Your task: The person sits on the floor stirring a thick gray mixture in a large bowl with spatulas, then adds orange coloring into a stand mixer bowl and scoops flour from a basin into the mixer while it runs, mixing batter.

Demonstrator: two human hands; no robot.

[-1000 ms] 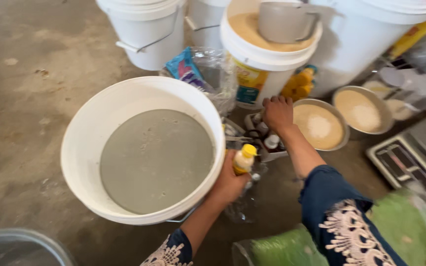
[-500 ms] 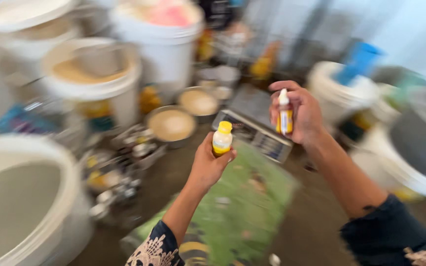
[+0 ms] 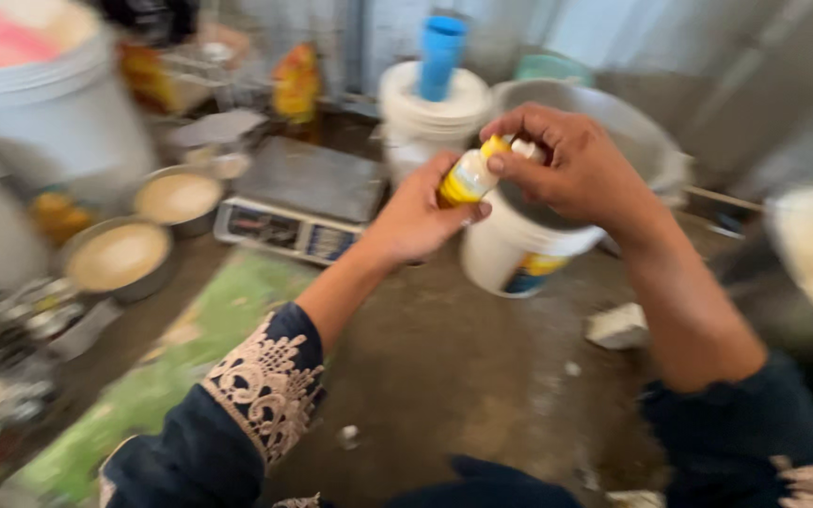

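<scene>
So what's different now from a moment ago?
The hands have come together: the right hand now grips the yellow cap of the small bottle that the left hand keeps holding. Half a second ago they were apart. The scale and bowls stayed put.

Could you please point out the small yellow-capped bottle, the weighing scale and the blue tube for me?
small bottle (image 3: 468, 179), head view: on its pale body, held in the left hand (image 3: 421, 216).
weighing scale (image 3: 308, 179), head view: on its flat grey platform.
blue tube (image 3: 441, 56), head view: on its upright middle.
</scene>
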